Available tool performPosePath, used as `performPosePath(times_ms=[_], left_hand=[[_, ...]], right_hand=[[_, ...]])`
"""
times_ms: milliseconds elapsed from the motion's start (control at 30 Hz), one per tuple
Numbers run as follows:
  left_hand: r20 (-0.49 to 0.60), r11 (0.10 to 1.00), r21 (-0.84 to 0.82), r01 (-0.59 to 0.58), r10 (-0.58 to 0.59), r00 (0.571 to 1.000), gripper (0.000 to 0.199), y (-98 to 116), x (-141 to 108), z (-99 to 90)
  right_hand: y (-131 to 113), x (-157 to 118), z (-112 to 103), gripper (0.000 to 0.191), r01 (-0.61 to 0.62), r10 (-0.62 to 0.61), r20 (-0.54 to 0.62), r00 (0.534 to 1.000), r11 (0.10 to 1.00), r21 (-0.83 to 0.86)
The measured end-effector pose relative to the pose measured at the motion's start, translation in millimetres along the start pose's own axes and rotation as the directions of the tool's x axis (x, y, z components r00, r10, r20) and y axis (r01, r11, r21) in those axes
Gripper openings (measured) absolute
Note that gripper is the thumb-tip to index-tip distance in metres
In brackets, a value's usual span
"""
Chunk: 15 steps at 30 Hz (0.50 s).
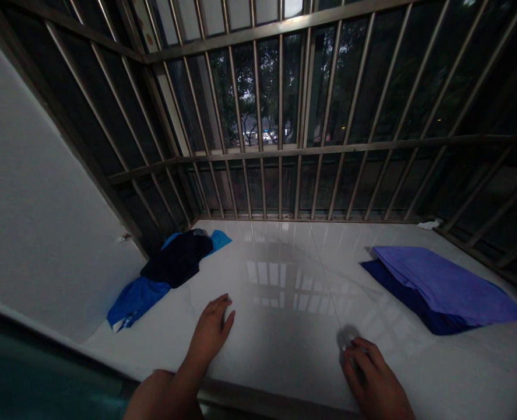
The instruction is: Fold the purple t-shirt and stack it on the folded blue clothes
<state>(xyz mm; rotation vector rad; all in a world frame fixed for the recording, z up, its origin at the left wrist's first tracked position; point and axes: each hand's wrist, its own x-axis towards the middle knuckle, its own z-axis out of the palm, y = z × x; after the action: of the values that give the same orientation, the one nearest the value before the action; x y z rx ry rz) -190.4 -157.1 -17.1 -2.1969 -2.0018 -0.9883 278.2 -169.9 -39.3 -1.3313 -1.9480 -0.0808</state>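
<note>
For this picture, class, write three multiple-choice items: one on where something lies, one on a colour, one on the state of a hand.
1. Where does the folded pile of cloth lie on the white sill?
A. on the person's right
B. against the left wall
C. hung on the bars

2. What colour is the garment on top of the crumpled heap at the left?
A. red
B. dark navy
C. yellow

3. How is the left hand?
A. closed round a cloth
B. raised to the bars
C. flat on the sill, holding nothing

Key: 1 A, the purple and dark blue pile lies at the right, ahead of the right hand. 2 B, a dark navy piece lies over bright blue cloth. 3 C, its fingers lie stretched out on the bare tile.
</note>
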Motion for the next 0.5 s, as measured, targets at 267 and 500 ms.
performPosePath(times_ms=[267,500], left_hand=[[0.010,1.000,0.022,-0.002,0.002,1.000,0.029,-1.5,0.1,0.8],[-0.002,1.000,0.020,-0.017,0.018,1.000,0.029,-6.2,-2.0,3.9]], right_hand=[[-1.9,0.0,-3.7,0.041,0.025,-0.025,-0.011,1.000,1.000,-0.014],[-1.5,-1.0,-2.9,0.040,0.032,-0.032,-0.005,0.999,0.998,-0.059]])
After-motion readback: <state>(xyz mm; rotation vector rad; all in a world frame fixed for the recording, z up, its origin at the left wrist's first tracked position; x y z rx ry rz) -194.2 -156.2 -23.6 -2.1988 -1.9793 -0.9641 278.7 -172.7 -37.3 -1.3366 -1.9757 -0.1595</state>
